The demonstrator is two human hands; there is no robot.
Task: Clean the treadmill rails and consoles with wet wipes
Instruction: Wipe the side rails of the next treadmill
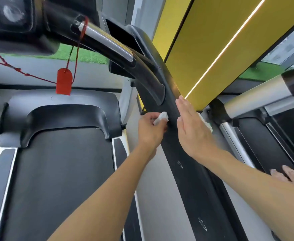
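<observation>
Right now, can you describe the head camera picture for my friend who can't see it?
The left hand pinches a crumpled white wet wipe against a slanted black treadmill rail, while the flat right hand presses another white wipe on its other side.

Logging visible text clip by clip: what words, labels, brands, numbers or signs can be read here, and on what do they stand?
No text can be read anywhere in this view.
Red tag: its face looks blank.
Black post: two small pale marks, too blurred to read.
Console: blurred, nothing legible.
Wipe in the left hand: no print visible.
</observation>
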